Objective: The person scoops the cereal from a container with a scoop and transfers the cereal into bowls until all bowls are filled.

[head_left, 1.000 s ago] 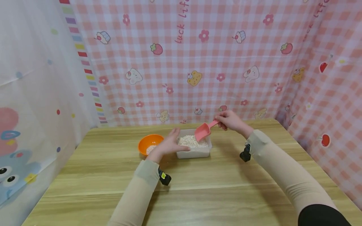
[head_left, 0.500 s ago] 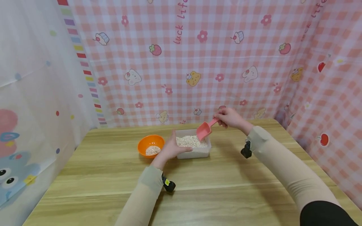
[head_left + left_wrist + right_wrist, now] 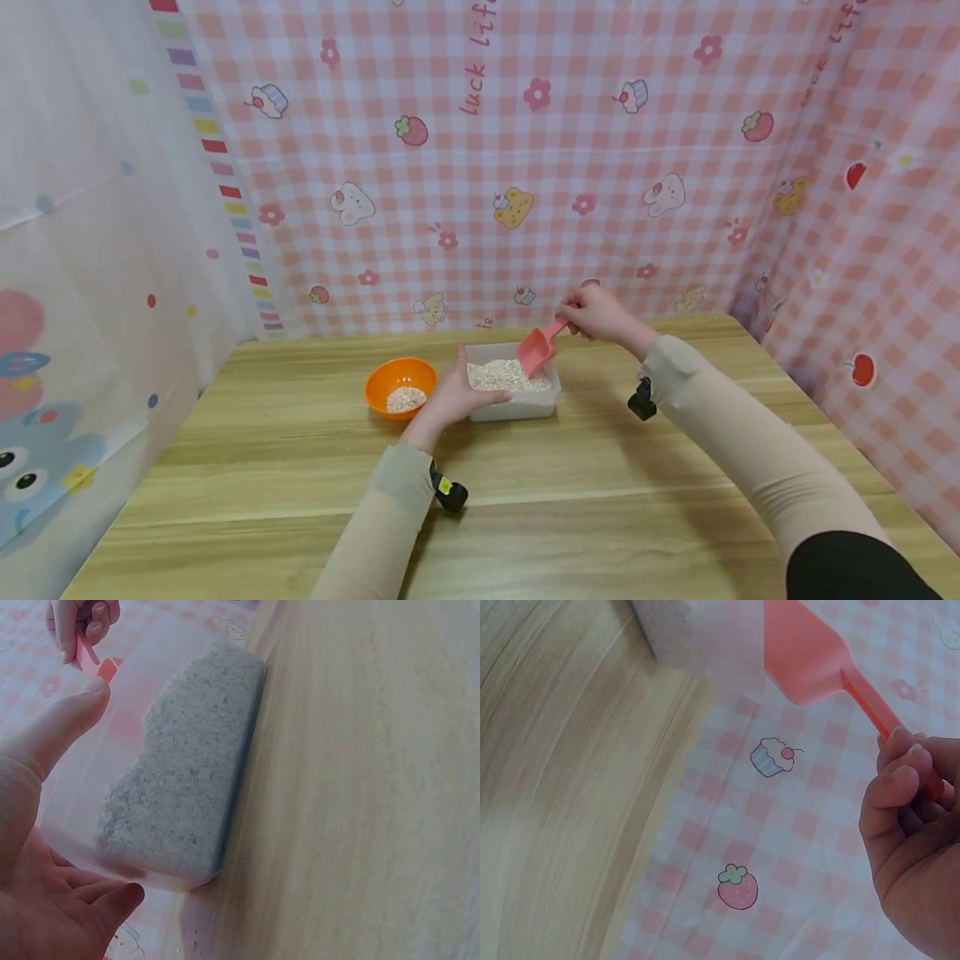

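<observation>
A translucent white plastic container [image 3: 517, 408] of pale, oat-like flakes [image 3: 498, 375] stands on the table. My left hand [image 3: 453, 393] holds its left end, thumb along the near side and fingers at the end wall, as the left wrist view also shows. The pink scoop [image 3: 536, 350] tilts down into the right part of the container, its tip at the flakes. Its handle is pinched between thumb and fingers of my right hand [image 3: 600, 315], above the container's right side. Left of my left hand sits an orange bowl [image 3: 386, 379] with a small heap of flakes.
The wooden table [image 3: 540, 517] reaches toward me in front of the container. A pink checked cloth [image 3: 600, 150] hangs right behind the table's back edge. White cloth [image 3: 112, 208] hangs at the left side.
My left hand has moved right and down onto the container's end, uncovering more of the bowl. My right hand has shifted slightly left, the scoop staying in the container.
</observation>
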Action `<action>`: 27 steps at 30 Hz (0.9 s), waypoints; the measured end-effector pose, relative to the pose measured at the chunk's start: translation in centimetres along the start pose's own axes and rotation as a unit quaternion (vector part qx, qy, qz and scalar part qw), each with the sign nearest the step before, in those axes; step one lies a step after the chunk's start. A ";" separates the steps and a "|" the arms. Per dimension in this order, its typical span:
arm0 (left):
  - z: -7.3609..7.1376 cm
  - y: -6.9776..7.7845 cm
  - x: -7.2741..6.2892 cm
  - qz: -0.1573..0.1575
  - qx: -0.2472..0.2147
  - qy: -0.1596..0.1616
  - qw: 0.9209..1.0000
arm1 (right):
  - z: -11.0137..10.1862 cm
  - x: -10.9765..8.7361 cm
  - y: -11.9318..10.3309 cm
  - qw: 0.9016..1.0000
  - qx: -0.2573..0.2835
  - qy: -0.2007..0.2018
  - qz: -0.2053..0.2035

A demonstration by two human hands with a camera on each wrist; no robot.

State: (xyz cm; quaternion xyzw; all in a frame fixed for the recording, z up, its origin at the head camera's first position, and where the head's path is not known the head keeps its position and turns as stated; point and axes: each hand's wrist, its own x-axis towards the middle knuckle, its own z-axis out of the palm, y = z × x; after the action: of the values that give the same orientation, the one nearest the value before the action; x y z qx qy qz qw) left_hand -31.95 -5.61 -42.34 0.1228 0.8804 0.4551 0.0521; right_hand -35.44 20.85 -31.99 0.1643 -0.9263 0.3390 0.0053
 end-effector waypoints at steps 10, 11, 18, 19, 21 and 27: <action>0.0 0.1 -0.1 -0.003 -0.001 0.002 1.000 | 1.8 0.1 1.5 0.999 0.047 -0.005 -0.003; 0.0 0.1 -0.1 -0.003 -0.002 0.001 1.000 | 1.9 0.0 1.7 0.998 0.059 -0.006 -0.004; 0.1 0.1 -0.1 -0.005 -0.006 0.001 1.000 | 2.6 -0.5 3.6 0.988 0.151 0.000 0.020; 0.1 0.1 -0.1 -0.005 -0.006 0.001 1.000 | 2.8 -0.5 3.9 0.987 0.160 0.001 0.024; 0.1 0.1 -0.1 -0.004 -0.007 0.000 1.000 | 3.0 -0.5 4.4 0.984 0.173 0.003 0.030; 0.0 0.0 0.0 -0.003 -0.009 -0.003 1.000 | 3.7 -0.5 5.3 0.970 0.237 0.009 0.057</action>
State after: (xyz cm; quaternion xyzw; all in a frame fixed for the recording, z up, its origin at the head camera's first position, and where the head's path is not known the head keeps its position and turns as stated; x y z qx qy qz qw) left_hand -31.95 -5.63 -42.32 0.1210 0.8767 0.4621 0.0569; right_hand -36.16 22.44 -38.24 0.1049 -0.8272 0.5503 -0.0446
